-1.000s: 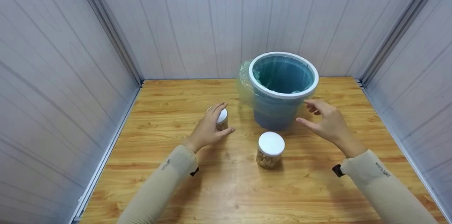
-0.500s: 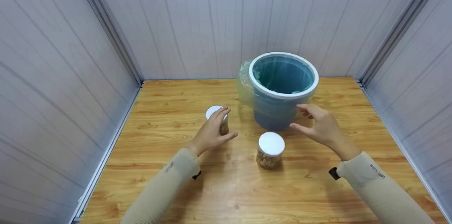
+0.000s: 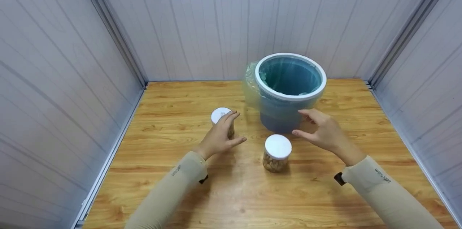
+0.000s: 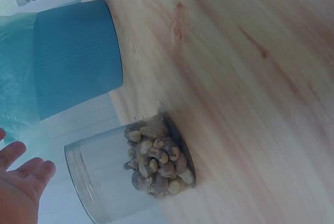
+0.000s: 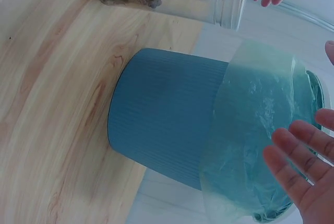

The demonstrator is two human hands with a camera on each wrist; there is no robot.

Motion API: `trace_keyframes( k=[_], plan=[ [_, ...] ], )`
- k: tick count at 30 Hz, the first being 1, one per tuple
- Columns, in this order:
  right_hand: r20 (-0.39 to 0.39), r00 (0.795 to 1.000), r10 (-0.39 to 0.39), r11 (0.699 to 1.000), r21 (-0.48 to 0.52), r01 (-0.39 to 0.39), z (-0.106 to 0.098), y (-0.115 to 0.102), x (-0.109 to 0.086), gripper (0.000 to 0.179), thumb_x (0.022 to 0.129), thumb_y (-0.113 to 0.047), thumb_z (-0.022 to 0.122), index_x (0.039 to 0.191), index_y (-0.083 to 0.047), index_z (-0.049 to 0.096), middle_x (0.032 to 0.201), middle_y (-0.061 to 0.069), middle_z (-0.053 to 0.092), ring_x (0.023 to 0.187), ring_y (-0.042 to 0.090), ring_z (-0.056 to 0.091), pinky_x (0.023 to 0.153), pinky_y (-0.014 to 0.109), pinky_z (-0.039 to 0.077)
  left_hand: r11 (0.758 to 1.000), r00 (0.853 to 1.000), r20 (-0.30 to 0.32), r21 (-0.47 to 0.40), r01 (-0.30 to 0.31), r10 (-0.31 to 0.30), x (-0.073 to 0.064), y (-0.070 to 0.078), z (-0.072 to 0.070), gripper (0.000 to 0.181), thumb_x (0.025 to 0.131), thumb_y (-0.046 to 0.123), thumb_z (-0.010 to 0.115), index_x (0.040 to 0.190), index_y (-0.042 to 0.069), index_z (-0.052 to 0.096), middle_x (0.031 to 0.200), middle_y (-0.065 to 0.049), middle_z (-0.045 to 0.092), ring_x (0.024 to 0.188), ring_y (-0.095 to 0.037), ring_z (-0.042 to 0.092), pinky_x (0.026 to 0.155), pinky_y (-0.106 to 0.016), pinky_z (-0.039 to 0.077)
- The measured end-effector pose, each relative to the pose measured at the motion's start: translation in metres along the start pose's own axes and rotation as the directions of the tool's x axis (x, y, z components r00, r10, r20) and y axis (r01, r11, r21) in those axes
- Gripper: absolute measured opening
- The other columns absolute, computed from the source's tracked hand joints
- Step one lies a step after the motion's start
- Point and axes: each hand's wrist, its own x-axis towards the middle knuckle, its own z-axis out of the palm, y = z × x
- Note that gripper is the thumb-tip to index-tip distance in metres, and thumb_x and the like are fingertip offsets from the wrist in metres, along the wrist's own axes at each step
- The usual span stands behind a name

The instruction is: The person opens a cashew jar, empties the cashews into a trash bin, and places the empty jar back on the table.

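Note:
My left hand (image 3: pixel 218 135) hovers with fingers spread in front of the left jar (image 3: pixel 220 114), partly covering it in the head view. This clear jar has a white lid and holds pale and brown cashew-like pieces (image 4: pixel 156 156). A similar jar (image 3: pixel 277 147) stands upright nearer to me, between the hands. My right hand (image 3: pixel 325 131) is in the air to that jar's right, before the bin, its thumb and fingers apart. Nothing is in its grasp. In the right wrist view its fingers (image 5: pixel 292 153) extend in front of the bin's liner.
A blue bin (image 3: pixel 279 119) with a white rim (image 3: pixel 288 97) stands at the back, right of centre. Its greenish plastic liner (image 3: pixel 252 86) hangs over the outside, bulging on the left. White panel walls (image 3: pixel 202 23) enclose the wooden surface (image 3: pixel 173 106) at the back and sides.
My right hand has moved left and toward me, closer to the near jar. The left hand has drifted slightly right, uncovering more of the left lid. Jars and bin have stayed put.

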Motion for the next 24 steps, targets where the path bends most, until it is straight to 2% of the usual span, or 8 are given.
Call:
trace_keyframes(
  k=[5, 17, 24],
  plan=[
    [0.026, 1.000, -0.002, 1.000, 0.009, 0.001, 0.003, -0.003, 0.000, 0.065, 0.082, -0.025, 0.097, 0.133, 0.005, 0.070, 0.120, 0.022, 0.077, 0.095, 0.029, 0.076, 0.080, 0.049, 0.067, 1.000, 1.000, 0.010, -0.002, 0.001, -0.001, -0.001, -0.001, 0.005, 0.089, 0.099, 0.042, 0.080, 0.167, 0.004, 0.037, 0.173, -0.023, 0.036, 0.162, -0.040, 0.033, 0.133, -0.056, 0.030],
    [0.039, 0.997, -0.067, 0.998, 0.007, 0.067, 0.013, -0.009, -0.002, 0.066, 0.082, -0.027, 0.097, 0.133, 0.005, 0.070, 0.118, 0.019, 0.077, 0.092, 0.026, 0.074, 0.077, 0.048, 0.066, 1.000, 1.000, 0.031, 0.002, 0.004, -0.004, -0.006, 0.001, 0.015, 0.090, 0.100, 0.051, 0.076, 0.168, 0.005, 0.037, 0.174, -0.018, 0.036, 0.163, -0.037, 0.034, 0.133, -0.054, 0.033],
    [0.084, 0.993, -0.087, 0.996, 0.028, 0.085, 0.017, -0.013, 0.000, 0.070, 0.081, -0.030, 0.097, 0.136, 0.003, 0.068, 0.128, 0.021, 0.075, 0.104, 0.031, 0.076, 0.084, 0.050, 0.066, 1.000, 0.999, 0.032, -0.001, 0.002, -0.001, -0.005, 0.002, 0.018, 0.088, 0.098, 0.041, 0.081, 0.167, 0.005, 0.038, 0.173, -0.019, 0.039, 0.161, -0.038, 0.037, 0.132, -0.054, 0.034]
  ],
)
